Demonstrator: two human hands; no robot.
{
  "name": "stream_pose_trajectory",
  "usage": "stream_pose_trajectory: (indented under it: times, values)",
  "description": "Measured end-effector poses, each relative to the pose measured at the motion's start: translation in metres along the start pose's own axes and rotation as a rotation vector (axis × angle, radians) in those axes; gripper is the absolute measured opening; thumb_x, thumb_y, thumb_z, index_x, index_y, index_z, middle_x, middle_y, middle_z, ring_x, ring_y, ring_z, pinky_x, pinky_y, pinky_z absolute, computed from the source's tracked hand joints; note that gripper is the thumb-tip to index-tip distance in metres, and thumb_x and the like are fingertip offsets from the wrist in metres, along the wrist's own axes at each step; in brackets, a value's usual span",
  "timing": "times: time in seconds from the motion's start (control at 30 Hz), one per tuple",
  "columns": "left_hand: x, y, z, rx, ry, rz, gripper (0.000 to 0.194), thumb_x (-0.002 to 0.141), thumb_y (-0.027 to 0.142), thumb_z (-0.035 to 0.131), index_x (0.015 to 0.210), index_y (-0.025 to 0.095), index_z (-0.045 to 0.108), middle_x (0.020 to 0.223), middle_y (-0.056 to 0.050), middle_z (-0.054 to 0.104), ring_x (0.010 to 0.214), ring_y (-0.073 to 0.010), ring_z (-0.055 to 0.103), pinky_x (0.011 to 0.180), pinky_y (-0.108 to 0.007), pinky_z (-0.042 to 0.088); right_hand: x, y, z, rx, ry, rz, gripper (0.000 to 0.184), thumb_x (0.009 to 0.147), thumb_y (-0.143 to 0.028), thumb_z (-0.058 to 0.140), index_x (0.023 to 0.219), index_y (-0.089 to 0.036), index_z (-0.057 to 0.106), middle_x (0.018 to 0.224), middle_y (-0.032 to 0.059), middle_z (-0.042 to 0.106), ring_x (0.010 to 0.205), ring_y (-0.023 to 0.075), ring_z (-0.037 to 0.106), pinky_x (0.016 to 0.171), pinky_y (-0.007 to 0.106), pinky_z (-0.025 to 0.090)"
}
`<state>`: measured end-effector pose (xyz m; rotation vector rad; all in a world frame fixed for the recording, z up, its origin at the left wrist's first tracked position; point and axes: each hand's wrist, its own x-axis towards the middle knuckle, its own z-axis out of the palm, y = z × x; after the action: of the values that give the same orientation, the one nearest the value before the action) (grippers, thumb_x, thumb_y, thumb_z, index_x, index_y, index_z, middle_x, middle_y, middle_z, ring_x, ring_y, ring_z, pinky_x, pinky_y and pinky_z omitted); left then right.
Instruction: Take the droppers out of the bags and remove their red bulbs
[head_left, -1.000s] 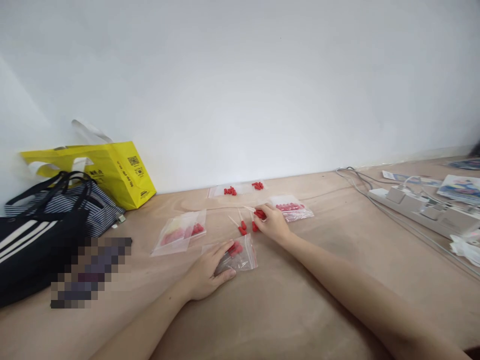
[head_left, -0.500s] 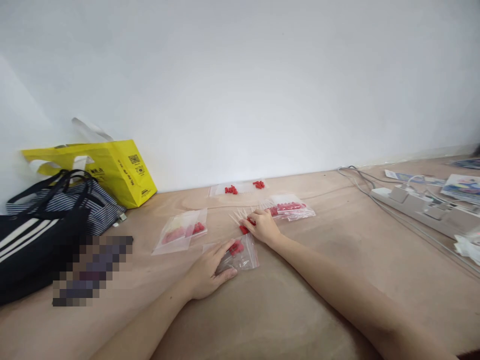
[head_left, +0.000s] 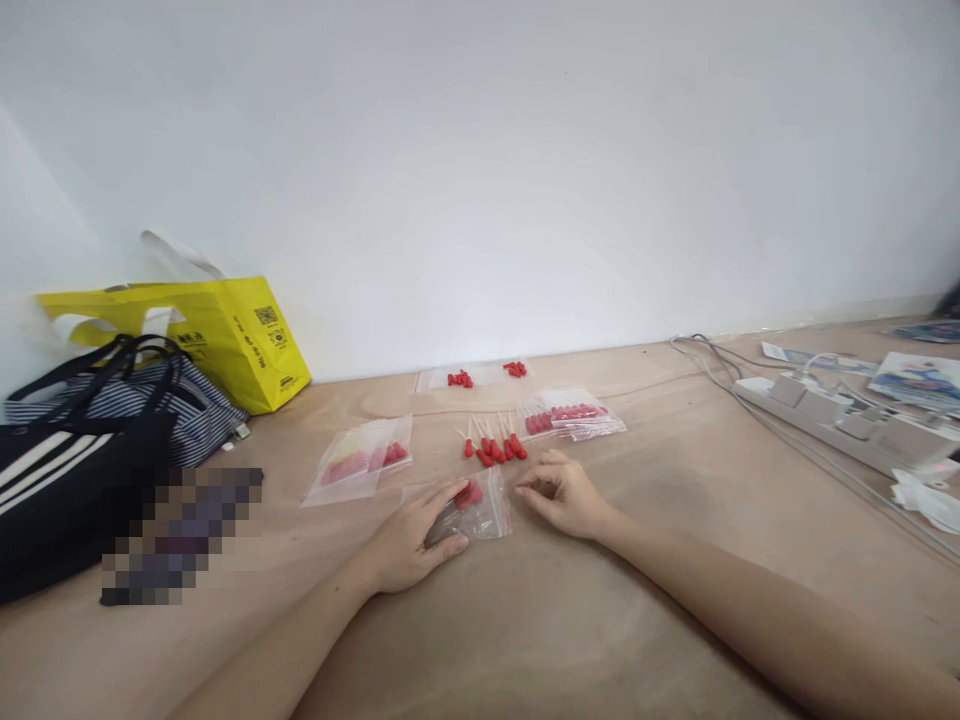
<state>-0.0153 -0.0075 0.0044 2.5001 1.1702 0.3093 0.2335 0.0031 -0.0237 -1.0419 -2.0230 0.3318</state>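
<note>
My left hand (head_left: 416,535) rests on a small clear zip bag (head_left: 480,505) holding red-tipped pieces, with thumb and fingers pinching its left edge. My right hand (head_left: 562,492) lies on the table just right of that bag, fingers loosely curled and empty. Several loose red-tipped sticks (head_left: 493,445) lie in a row just beyond both hands. Another filled zip bag (head_left: 364,458) lies to the left, and one more filled bag (head_left: 574,415) lies behind my right hand.
A long clear strip with red pieces (head_left: 484,376) lies by the wall. A yellow paper bag (head_left: 225,340) and a dark striped bag (head_left: 82,450) stand at the left. A power strip (head_left: 847,425) with cables and some printed packets (head_left: 919,375) are at the right.
My right hand has drawn back from the red-tipped sticks toward me, leaving them in a row on the table. My left hand has stayed on the zip bag.
</note>
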Motion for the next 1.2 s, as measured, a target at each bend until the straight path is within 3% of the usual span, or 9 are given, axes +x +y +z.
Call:
stream_pose_trajectory:
  times: [0.17, 0.3, 0.47, 0.63, 0.77, 0.97, 1.2]
  values:
    - [0.001, 0.005, 0.003, -0.049, -0.007, 0.014, 0.065, 0.08, 0.042, 0.045, 0.134, 0.021, 0.015, 0.137, -0.007, 0.031, 0.123, -0.0205, 0.032, 0.101, -0.038, 0.029, 0.001, -0.009, 0.006, -0.027, -0.16, -0.005, 0.013, 0.075, -0.032, 0.058, 0.081, -0.026, 0.067, 0.069, 0.0006, 0.057, 0.072, 0.0147, 0.049, 0.072, 0.03, 0.035]
    - [0.002, 0.014, 0.004, -0.094, -0.06, 0.024, 0.068, 0.082, 0.043, 0.041, 0.136, 0.021, 0.005, 0.139, -0.008, 0.029, 0.125, -0.0213, 0.028, 0.101, -0.04, 0.027, 0.006, -0.013, 0.008, -0.071, -0.217, 0.05, 0.02, 0.076, -0.036, 0.056, 0.092, -0.029, 0.065, 0.066, 0.0001, 0.054, 0.07, 0.0146, 0.048, 0.072, 0.03, 0.034]
    - [0.004, 0.018, 0.005, -0.107, -0.081, 0.012, 0.066, 0.084, 0.044, 0.036, 0.136, 0.02, 0.002, 0.139, -0.008, 0.028, 0.125, -0.0217, 0.028, 0.101, -0.041, 0.026, 0.006, -0.016, 0.007, -0.112, -0.267, 0.091, 0.036, 0.068, -0.04, 0.064, 0.103, -0.031, 0.059, 0.076, 0.0005, 0.054, 0.079, 0.0175, 0.048, 0.074, 0.033, 0.033]
    - [0.004, 0.015, 0.007, -0.103, -0.059, 0.037, 0.065, 0.083, 0.044, 0.039, 0.135, 0.02, 0.009, 0.138, -0.008, 0.031, 0.125, -0.0214, 0.03, 0.101, -0.039, 0.028, 0.005, -0.017, 0.005, -0.026, -0.232, 0.112, 0.032, 0.061, -0.047, 0.068, 0.082, -0.023, 0.064, 0.076, -0.0004, 0.054, 0.082, 0.0171, 0.047, 0.077, 0.033, 0.03]
    - [0.004, 0.015, 0.008, -0.099, -0.043, 0.037, 0.065, 0.082, 0.044, 0.041, 0.135, 0.02, 0.011, 0.137, -0.008, 0.031, 0.124, -0.0219, 0.031, 0.1, -0.04, 0.029, 0.006, -0.018, 0.003, -0.041, -0.296, 0.076, 0.041, 0.057, -0.05, 0.069, 0.09, -0.028, 0.062, 0.085, 0.0, 0.055, 0.084, 0.0178, 0.047, 0.077, 0.034, 0.028]
    - [0.004, 0.016, 0.007, -0.094, -0.042, 0.041, 0.066, 0.081, 0.042, 0.043, 0.135, 0.02, 0.012, 0.137, -0.009, 0.031, 0.123, -0.0222, 0.032, 0.1, -0.04, 0.03, 0.005, -0.023, 0.002, -0.05, -0.283, 0.067, 0.027, 0.058, -0.039, 0.071, 0.074, -0.02, 0.059, 0.08, -0.0013, 0.056, 0.082, 0.0163, 0.047, 0.077, 0.032, 0.028]
    - [0.004, 0.014, 0.007, -0.071, -0.04, 0.037, 0.064, 0.081, 0.043, 0.043, 0.134, 0.018, 0.016, 0.137, -0.01, 0.031, 0.124, -0.0219, 0.031, 0.101, -0.039, 0.03, 0.003, -0.02, 0.0, -0.008, -0.37, -0.021, 0.025, 0.062, -0.033, 0.068, 0.081, -0.021, 0.057, 0.076, -0.0025, 0.059, 0.081, 0.0156, 0.048, 0.077, 0.03, 0.03]
